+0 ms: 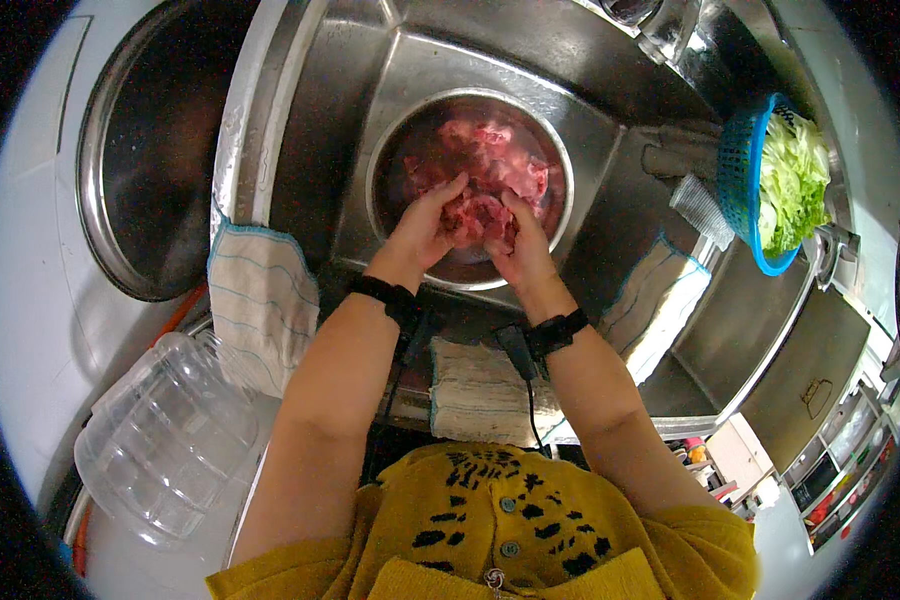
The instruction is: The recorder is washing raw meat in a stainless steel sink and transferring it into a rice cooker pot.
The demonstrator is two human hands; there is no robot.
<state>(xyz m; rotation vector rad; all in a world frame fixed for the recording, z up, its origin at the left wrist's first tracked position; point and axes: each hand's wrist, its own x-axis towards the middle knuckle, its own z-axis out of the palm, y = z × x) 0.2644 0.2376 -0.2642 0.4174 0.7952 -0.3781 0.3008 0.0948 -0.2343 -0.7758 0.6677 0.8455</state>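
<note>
A round metal bowl [568,196] stands in a stainless steel sink basin [585,112]. Pieces of raw red meat [495,146] lie in it, in reddish liquid. Over the near part of the bowl, my left hand [424,225] and my right hand [521,240] hold a cluster of meat pieces [472,219] between them, thumbs on top. The undersides of both hands' fingers are hidden by the meat.
A blue plastic basket [766,217] of cut leafy greens [791,184] stands at the right by a second basin [727,337]. Striped cloths [262,300] hang over the sink edges. At lower left is a clear plastic jar [165,442]; a large round metal lid or tray [157,150] leans upper left.
</note>
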